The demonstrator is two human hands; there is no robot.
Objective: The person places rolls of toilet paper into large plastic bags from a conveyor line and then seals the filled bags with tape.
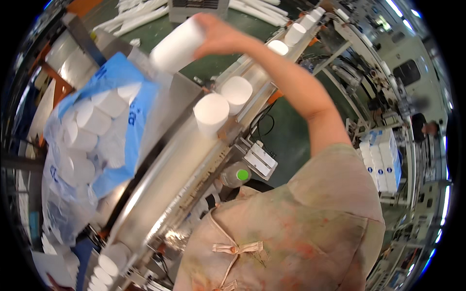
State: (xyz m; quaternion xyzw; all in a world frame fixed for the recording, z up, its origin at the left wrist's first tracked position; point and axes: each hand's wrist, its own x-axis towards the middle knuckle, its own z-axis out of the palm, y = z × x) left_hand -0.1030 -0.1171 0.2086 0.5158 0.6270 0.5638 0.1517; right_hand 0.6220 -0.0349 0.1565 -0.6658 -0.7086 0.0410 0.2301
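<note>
My right hand [213, 36] reaches forward and left, its fingers wrapped round the end of a long white paper roll [175, 48]. The roll tilts over the far edge of an open blue and clear plastic bag [138, 150]. Inside the bag lie several shorter white paper rolls [93, 119]. Two more white rolls, a near one [211, 114] and one just behind it [237, 92], stand on the conveyor [160, 189] below my forearm. My left hand does not show.
Further white rolls [294, 34] line the far conveyor, and others [111, 259] sit at its near end. A bottle with a green cap [237, 174] is beside the conveyor. Wrapped packs [381, 160] are stacked at right, near another person's hand [430, 128]. White tubes [141, 17] lie on the floor.
</note>
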